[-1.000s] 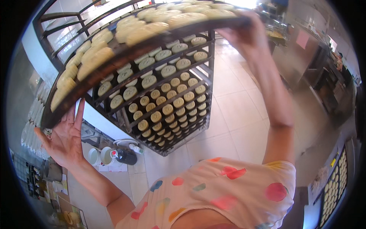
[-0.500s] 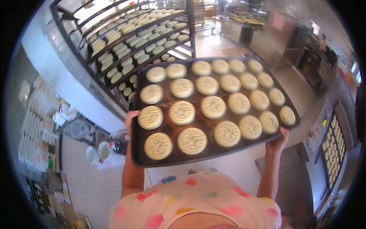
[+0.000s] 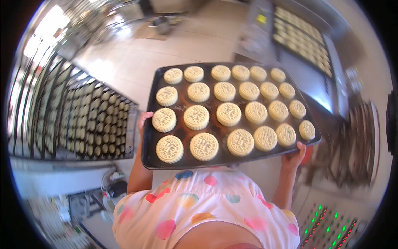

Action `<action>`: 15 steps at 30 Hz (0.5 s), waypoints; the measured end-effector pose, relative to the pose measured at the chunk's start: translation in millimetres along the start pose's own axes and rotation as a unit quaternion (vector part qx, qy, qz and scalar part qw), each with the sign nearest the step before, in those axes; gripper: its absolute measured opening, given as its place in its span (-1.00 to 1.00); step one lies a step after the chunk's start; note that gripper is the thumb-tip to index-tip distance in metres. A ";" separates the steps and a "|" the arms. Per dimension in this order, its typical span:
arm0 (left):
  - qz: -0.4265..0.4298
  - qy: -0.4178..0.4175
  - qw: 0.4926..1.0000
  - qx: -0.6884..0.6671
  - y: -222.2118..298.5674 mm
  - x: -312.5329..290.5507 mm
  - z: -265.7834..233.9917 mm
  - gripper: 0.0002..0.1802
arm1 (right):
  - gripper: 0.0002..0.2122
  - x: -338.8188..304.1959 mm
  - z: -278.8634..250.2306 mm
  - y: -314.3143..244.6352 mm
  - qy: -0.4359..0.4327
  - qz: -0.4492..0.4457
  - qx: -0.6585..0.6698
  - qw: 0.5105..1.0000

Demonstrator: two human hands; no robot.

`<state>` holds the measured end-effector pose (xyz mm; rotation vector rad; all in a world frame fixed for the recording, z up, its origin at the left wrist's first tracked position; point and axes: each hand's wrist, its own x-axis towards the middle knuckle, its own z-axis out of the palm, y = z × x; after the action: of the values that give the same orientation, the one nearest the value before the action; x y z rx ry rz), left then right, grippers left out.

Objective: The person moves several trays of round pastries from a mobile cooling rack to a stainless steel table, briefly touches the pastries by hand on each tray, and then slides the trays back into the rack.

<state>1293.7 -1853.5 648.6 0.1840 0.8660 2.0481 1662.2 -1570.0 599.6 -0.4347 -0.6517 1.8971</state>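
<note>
A dark baking tray (image 3: 232,163) is held out in front of me, its right end sloping slightly toward the far right corner. Pale round mooncakes (image 3: 229,114) with raised patterns and fluted sides lie on it in rows; a wider gap runs between the second and third columns. My left hand (image 3: 144,120) grips the tray's left edge, fingertips showing at the rim and the rest partly hidden. At the right front corner my right hand (image 3: 294,156) holds the tray from below, thumb up against the edge.
On the left stands a dark rack (image 3: 97,120) loaded with trays of mooncakes. Another full tray (image 3: 302,39) lies on a metal surface at the far right. Stacked dark trays (image 3: 356,145) stand to the right, near a panel with green and red lights (image 3: 329,226). Tiled floor (image 3: 199,29) stretches ahead.
I have turned to the right with the tray in both hands. The rack has shifted to the left of view, and the metal surface with the other tray has come further ahead.
</note>
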 end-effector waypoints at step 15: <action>-0.150 -0.198 0.969 0.007 -67.0 48.1 -38.7 -0.45 | -0.58 -178.3 -50.1 3.1 0.140 -0.151 -0.086 0.975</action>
<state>1293.3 -1811.0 568.0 0.4271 0.6160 1.6467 1759.4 -1722.4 559.2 -0.6606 -0.6536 1.4641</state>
